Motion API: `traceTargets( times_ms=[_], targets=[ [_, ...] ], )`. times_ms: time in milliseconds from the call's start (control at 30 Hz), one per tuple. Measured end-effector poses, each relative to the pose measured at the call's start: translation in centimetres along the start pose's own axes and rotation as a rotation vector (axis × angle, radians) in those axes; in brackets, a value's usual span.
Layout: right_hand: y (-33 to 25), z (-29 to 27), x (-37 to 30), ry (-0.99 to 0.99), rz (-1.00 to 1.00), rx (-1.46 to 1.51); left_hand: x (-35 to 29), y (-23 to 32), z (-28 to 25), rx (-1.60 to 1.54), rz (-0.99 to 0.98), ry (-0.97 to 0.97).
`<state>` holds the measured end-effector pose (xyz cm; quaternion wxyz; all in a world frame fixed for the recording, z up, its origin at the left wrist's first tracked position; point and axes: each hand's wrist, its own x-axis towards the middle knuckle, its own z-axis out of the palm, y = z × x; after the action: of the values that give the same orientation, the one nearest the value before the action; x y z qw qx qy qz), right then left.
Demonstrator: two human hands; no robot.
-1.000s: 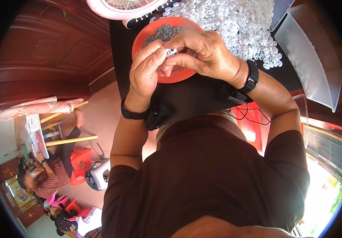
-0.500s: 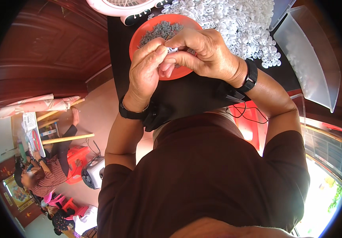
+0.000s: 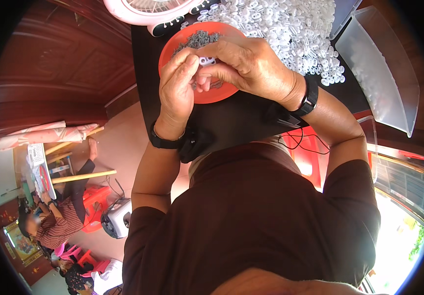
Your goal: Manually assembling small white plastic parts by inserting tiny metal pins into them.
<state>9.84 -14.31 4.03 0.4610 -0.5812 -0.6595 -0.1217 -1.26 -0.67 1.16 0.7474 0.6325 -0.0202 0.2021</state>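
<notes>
My left hand (image 3: 176,91) and my right hand (image 3: 253,64) meet over an orange-red bowl (image 3: 220,93). Between their fingertips is a small white plastic piece with round holes (image 3: 207,61). Fingers of both hands are closed around it, hiding part of it. Small grey rod-like parts (image 3: 202,38) lie heaped in the bowl below, partly covered by my hands. Whether a grey part is also between my fingers, I cannot tell.
Behind the bowl, a large pile of white plastic pieces (image 3: 285,29) spreads over the black tabletop (image 3: 221,123). A translucent bin (image 3: 379,69) leans at the right, and a pink fan (image 3: 155,10) stands at the far left. Another person (image 3: 57,223) sits at the left.
The white piece shows more of its holes now, and my right fingers have shifted slightly around it. The whole view has moved a little.
</notes>
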Motion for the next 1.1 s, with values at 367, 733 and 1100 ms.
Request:
traceTargets(
  times_ms=[367, 733, 1100],
  targets=[
    [0.7, 0.5, -0.5, -0.061, 0.077, 0.19, -0.6, 0.2, 1.6, -0.027, -0.078, 0.142],
    [0.4, 0.3, -0.6, -0.058, 0.027, 0.105, -0.9, 0.6, 1.9, -0.036, -0.055, 0.123],
    [0.0, -0.3, 0.1, -0.079, 0.206, 0.081, -0.4, 0.6, 1.1, 0.145, -0.079, 0.088]
  ],
)
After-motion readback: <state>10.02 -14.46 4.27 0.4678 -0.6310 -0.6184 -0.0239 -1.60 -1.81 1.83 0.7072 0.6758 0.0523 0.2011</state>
